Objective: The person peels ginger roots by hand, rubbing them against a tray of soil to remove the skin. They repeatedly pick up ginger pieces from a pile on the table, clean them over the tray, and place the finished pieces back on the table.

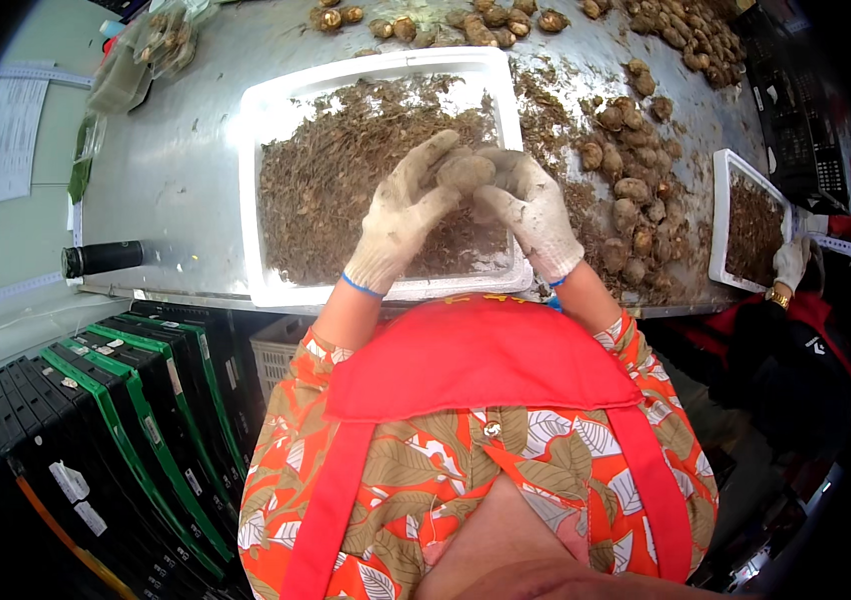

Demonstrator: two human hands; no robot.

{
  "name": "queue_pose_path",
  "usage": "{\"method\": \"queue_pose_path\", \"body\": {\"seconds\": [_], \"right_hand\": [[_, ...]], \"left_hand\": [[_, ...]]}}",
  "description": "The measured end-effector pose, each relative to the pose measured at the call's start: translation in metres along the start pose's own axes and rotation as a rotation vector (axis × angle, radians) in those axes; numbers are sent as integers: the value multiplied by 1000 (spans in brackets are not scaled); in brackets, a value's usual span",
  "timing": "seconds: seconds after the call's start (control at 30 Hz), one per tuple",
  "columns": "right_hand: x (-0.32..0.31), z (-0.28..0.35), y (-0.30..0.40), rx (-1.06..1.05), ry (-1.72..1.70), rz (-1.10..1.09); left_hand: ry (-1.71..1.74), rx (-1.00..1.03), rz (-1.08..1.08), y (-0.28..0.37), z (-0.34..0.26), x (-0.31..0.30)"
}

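Note:
Over a white foam tray (249, 187) of brown root scraps and soil, my two hands meet in soiled knit gloves. My left hand (407, 206) curls round a brown taro-like tuber (465, 174), thumb below it and fingers above. My right hand (534, 206) is at the tuber's right side, its fingers bent and partly hidden; whether it grips the tuber too cannot be told. To the right of the tray, a pile of similar brown tubers (632, 191) lies on the metal table.
More tubers (482, 22) lie along the back. A black bottle (101, 259) lies at the left, below plastic packs (122, 79). At the right are a smaller foam tray (719, 217), a black crate (800, 120) and a co-worker's gloved hand (791, 261). Folded crates (95, 420) stand lower left.

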State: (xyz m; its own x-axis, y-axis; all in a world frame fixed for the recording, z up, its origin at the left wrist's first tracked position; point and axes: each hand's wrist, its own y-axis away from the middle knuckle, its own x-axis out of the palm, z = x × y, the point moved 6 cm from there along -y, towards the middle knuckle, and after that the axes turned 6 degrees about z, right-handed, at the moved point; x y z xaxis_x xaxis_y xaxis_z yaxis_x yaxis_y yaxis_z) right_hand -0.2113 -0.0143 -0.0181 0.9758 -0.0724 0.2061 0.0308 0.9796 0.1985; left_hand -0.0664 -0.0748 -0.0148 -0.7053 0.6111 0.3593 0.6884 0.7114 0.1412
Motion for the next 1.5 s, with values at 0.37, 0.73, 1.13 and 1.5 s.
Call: {"method": "queue_pose_path", "body": {"seconds": [0.37, 0.73, 1.13, 1.5], "right_hand": [[1, -18, -7, 146, -87, 188], [3, -27, -12, 67, -271, 82], [2, -27, 2, 19, 123, -31], [3, -44, -4, 35, -403, 25]], "left_hand": [[-424, 92, 142, -4, -19, -5], [-215, -94, 28, 1, 16, -18], [-1, -197, 52, -7, 51, -12], [73, -76, 83, -1, 36, -11]]}}
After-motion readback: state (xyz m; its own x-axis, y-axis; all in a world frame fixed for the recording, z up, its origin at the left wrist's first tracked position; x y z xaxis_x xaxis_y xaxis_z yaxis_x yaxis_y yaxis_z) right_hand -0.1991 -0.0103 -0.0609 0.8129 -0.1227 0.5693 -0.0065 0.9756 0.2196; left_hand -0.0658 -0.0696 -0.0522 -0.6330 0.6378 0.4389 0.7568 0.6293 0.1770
